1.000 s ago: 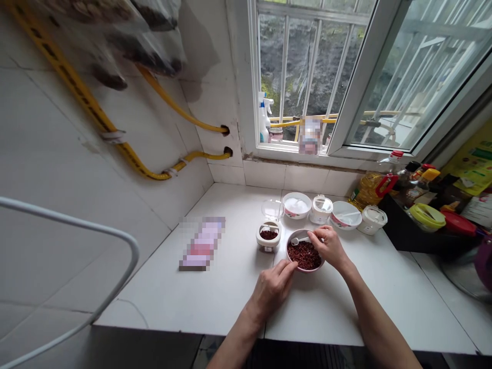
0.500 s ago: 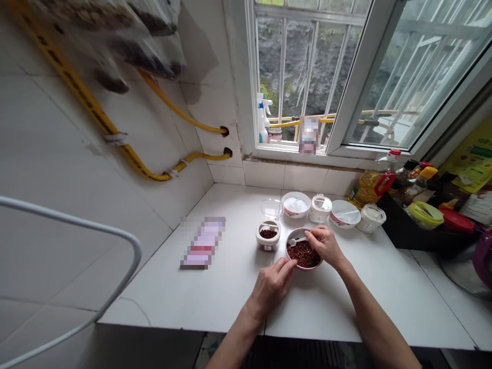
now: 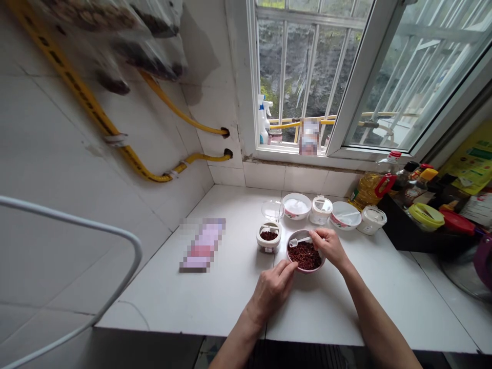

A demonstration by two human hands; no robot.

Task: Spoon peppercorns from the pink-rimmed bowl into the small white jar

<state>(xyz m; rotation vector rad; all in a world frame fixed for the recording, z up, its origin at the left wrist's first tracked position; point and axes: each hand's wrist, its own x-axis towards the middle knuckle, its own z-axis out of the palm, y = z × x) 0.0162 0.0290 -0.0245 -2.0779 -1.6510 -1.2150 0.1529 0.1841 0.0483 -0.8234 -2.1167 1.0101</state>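
Observation:
A bowl with a pink rim (image 3: 306,258) holds dark red-brown dried grains on the white counter. My left hand (image 3: 274,288) is closed, its fingertips gripping the bowl's lower left rim. In my right hand (image 3: 328,246), thumb and fingers pinch the handle of a small white spoon (image 3: 294,242), whose scoop is over the upper left of the grains. Just left of the bowl stands a small jar (image 3: 268,237) with similar grains inside and its clear lid (image 3: 272,209) raised behind it.
Behind are a bowl of white powder (image 3: 296,206), a white lidded jar (image 3: 321,209), another bowl (image 3: 345,215) and a second lidded jar (image 3: 372,220). An oil bottle (image 3: 369,187) and a black condiment box (image 3: 403,225) stand right. A blurred purple item (image 3: 203,246) lies left.
The spoon's scoop has turned and lifted slightly within the bowl, with my right hand shifting a little. My left hand stays at the rim.

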